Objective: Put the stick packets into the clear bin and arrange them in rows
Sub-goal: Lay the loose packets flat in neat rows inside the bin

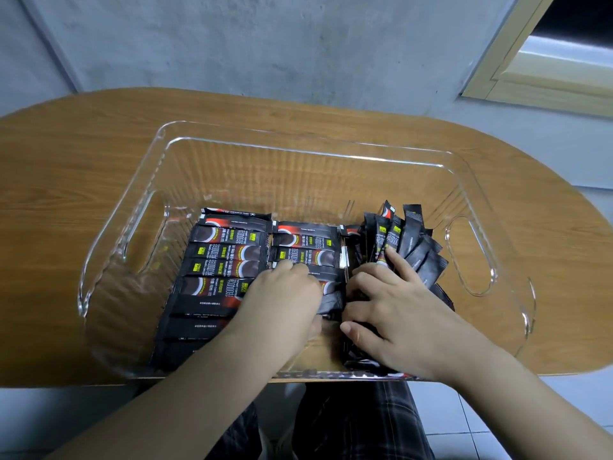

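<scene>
A clear plastic bin (pixel 298 154) sits on the wooden table. Inside it, black stick packets lie flat in a left row (pixel 219 260) and a shorter middle row (pixel 306 245). A loose pile of packets (pixel 409 240) leans against the bin's right side. My left hand (pixel 282 300) lies palm down on the near end of the middle row, fingertips touching a packet. My right hand (pixel 391 313) rests on the loose pile, its index finger stretched out over the packets and the other fingers bent among them.
The oval wooden table (pixel 83 154) carries the bin, whose side walls have handle cut-outs (pixel 471 257). A grey wall stands behind, and a cream door frame (pixel 517 71) is at the upper right. Below the table edge are my legs in plaid trousers (pixel 365 423).
</scene>
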